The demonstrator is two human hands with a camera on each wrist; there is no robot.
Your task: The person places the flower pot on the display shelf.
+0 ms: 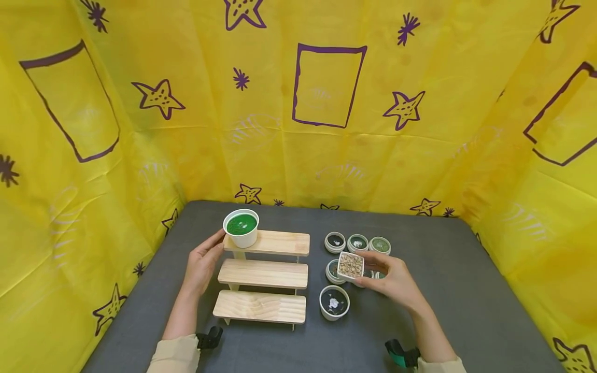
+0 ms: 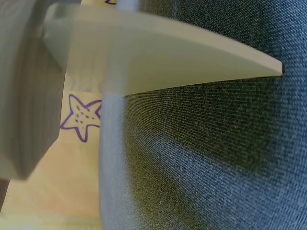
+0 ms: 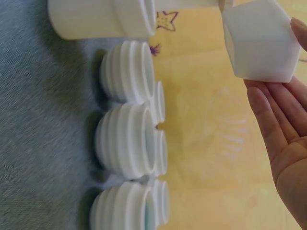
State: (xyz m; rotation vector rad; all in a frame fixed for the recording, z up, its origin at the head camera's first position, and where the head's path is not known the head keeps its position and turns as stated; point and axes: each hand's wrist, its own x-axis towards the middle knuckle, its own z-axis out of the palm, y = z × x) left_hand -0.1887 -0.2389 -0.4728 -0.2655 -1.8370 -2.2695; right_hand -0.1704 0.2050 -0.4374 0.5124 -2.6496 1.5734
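My right hand (image 1: 392,277) pinches a small white angular pot (image 1: 351,266) filled with beige gravel, fingers on its far side and thumb in front. The right wrist view shows the faceted white pot (image 3: 264,43) from below, over the row of jars. On the left, my left hand (image 1: 201,264) touches the left end of a three-tier wooden display stand (image 1: 284,243), fingers lying along the top tier's edge. A white cup with a green surface (image 1: 241,228) sits on that tier, just beside my fingertips. The left wrist view shows the stand's pale underside support (image 2: 192,62), without the hand.
Several small ribbed white jars (image 3: 127,141) with dark or green contents stand right of the stand, partly hidden under my right hand. Nearer stands a larger white cup with a dark surface and pale patch (image 1: 333,301). A yellow patterned cloth (image 1: 326,155) walls the grey table (image 1: 443,259).
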